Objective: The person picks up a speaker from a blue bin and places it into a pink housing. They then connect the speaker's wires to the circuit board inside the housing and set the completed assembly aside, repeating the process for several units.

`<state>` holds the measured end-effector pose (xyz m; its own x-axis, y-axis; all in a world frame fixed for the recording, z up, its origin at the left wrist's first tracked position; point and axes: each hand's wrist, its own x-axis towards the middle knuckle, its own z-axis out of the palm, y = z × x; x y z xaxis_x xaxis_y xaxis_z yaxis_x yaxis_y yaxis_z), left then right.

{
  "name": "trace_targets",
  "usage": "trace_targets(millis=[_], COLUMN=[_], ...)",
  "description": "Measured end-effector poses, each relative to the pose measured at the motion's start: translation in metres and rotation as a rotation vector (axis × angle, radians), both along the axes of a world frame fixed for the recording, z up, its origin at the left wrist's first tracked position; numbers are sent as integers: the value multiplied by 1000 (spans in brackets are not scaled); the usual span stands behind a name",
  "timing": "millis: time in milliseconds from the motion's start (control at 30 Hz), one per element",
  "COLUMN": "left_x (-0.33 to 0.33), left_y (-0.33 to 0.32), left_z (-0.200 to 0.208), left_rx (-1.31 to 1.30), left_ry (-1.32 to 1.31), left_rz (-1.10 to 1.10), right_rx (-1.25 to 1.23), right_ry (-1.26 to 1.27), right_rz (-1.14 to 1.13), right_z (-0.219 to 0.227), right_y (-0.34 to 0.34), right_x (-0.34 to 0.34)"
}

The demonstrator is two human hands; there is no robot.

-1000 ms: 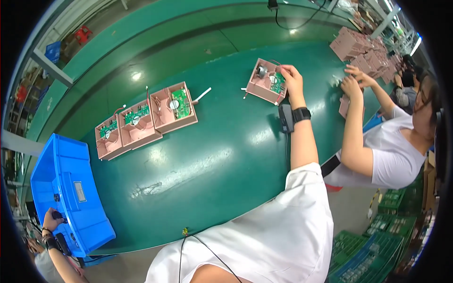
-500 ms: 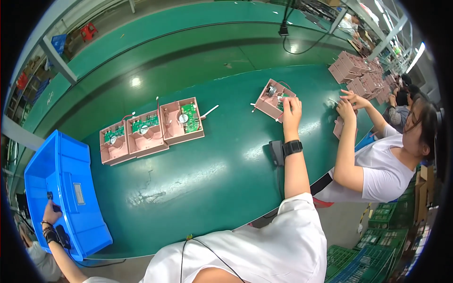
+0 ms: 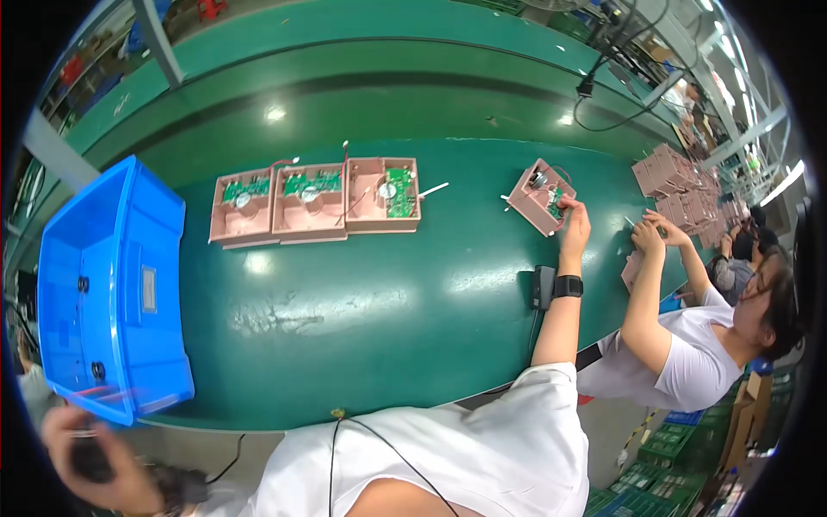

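My left hand [image 3: 103, 465], smeared by motion, is low at the left by the near end of the blue bin [image 3: 159, 345]. Its fingers close round a dark round part [image 3: 90, 455], seemingly a small speaker, with blurred red wires above it. Two more black round parts [image 3: 98, 370] lie in the bin. My right hand [image 3: 575, 226] grips the near right edge of a pink open box [image 3: 527, 205], fingertips beside its green circuit board. That box, sitting tilted on the table, holds a round black speaker [image 3: 538, 179] and loose wires.
Three pink boxes [image 3: 383, 226] with green boards stand in a row on the green table [image 3: 362, 327]. A black adapter [image 3: 542, 287] lies beside my right wrist. At the right a co-worker [image 3: 680, 345] handles another pink box; stacked pink boxes [image 3: 668, 171] stand beyond. A cable [image 3: 586, 86] hangs overhead.
My left hand has come out of the blue bin toward me, carrying the dark round part. My right hand stays at the pink box. The whole view has shifted.
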<state>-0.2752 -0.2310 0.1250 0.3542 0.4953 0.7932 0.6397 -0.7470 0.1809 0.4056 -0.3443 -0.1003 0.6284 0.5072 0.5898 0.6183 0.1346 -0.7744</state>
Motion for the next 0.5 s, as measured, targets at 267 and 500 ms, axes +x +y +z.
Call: trace_targets(millis=[267, 500], left_x=[166, 220], left_y=[38, 50], left_z=[-84, -111], left_rx=[-511, -848], left_ry=[-57, -111], left_rz=[-431, -660], right_rx=[59, -168], right_ry=[-392, -372], right_rz=[-172, 637], right_z=[48, 32], right_y=[28, 91], right_x=[-123, -277])
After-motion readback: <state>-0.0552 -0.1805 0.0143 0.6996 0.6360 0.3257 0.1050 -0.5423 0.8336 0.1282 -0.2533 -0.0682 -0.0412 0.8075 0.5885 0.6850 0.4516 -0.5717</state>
